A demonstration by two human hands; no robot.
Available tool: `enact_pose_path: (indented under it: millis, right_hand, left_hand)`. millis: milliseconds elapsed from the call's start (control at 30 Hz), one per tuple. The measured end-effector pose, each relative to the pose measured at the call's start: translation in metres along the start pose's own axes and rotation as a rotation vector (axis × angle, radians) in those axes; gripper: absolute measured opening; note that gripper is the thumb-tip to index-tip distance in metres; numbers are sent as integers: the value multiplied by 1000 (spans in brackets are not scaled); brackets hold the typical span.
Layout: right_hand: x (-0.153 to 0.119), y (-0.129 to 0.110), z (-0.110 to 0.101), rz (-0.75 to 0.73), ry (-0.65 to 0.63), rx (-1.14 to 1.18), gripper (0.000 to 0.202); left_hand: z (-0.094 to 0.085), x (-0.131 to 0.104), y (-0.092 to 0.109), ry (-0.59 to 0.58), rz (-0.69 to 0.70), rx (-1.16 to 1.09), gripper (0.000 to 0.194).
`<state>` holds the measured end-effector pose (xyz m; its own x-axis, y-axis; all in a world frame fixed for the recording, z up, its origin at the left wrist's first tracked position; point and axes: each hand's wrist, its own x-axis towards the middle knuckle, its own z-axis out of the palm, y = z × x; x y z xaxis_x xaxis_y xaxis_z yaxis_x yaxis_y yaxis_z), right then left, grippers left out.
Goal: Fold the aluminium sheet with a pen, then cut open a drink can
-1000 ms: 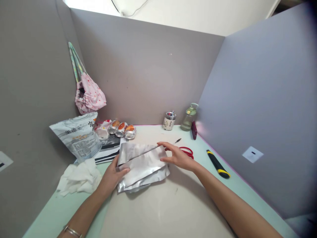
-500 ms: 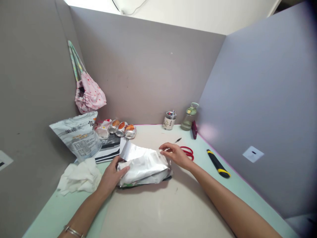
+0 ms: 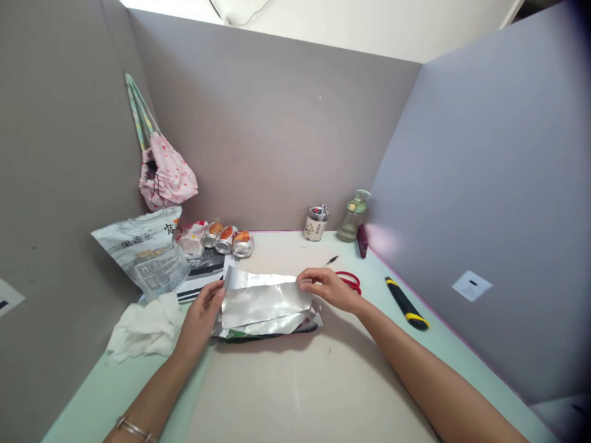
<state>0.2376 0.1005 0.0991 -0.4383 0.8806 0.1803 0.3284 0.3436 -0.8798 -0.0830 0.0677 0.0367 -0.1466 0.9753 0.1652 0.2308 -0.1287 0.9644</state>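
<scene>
A silvery foil bag [image 3: 265,304] lies on the table in front of me, its upper part folded over and a bit of green showing along its near edge. At its left end, my left hand [image 3: 203,311] pinches the foil between thumb and fingers. My right hand [image 3: 327,288] grips the upper right corner of the same bag, fingers closed on the edge. Red-handled scissors [image 3: 349,282] lie just behind my right hand, partly hidden by it.
Left: a white printed bag [image 3: 150,258], crumpled tissue [image 3: 148,329], cans [image 3: 226,240]. Back: a pen holder [image 3: 316,224], a green bottle [image 3: 352,218], a pen [image 3: 332,260]. Right: a black-yellow tool [image 3: 406,304]. A pink pouch [image 3: 168,172] hangs on the left wall.
The foil's front face has come down flatter and smoother. My left hand has shifted up slightly, its thumb moving from the bag's front to its upper left edge. My right hand stays at the right corner.
</scene>
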Motion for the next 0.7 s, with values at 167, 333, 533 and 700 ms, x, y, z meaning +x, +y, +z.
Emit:
enact_pose_path:
  millis: [167, 333, 533, 700]
  right_hand:
    - [5, 7, -11, 25, 147, 101, 31]
    - [10, 19, -10, 46, 248, 83, 35]
    - [15, 41, 4, 46, 225, -95, 20]
    - [16, 57, 10, 71, 210, -201, 30]
  left_hand:
    - [-2, 0, -3, 19, -5, -54, 53]
    - [-2, 0, -8, -3, -34, -53, 56]
    - [0, 2, -4, -6, -69, 2, 38]
    - [2, 1, 0, -21, -65, 29, 33]
